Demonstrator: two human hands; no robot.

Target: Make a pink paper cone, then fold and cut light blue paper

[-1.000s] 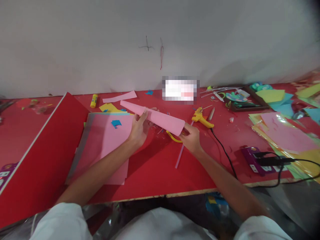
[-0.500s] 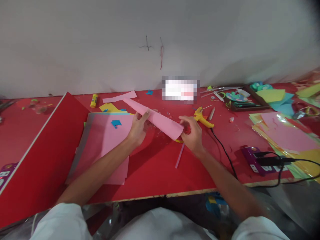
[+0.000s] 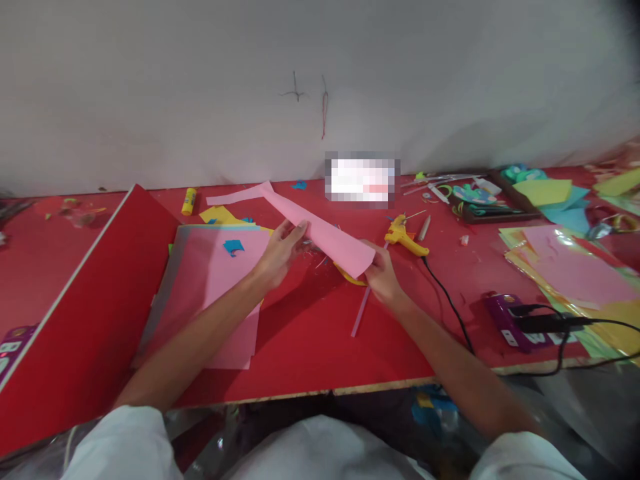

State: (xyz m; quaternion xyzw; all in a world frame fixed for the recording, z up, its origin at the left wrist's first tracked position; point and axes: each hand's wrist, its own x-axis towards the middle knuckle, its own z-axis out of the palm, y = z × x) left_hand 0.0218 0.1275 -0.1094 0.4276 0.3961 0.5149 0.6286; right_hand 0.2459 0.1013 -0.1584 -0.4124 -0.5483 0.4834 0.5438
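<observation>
A smooth pink paper cone [image 3: 325, 233] slants above the bench [image 3: 310, 347], the left hand [image 3: 280, 257] clamped around its middle, the right hand [image 3: 383, 275] gripping its wider end, fingertips partly hidden. Flat pink sheets [image 3: 220, 293] lie beneath the left forearm; bare red surface stretches between the forearms to a rough, pale front edge [image 3: 380, 387].

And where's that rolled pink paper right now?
Near the middle of the head view, the rolled pink paper is above the red table, left hand holding its midsection, right hand at its wider end.
</observation>
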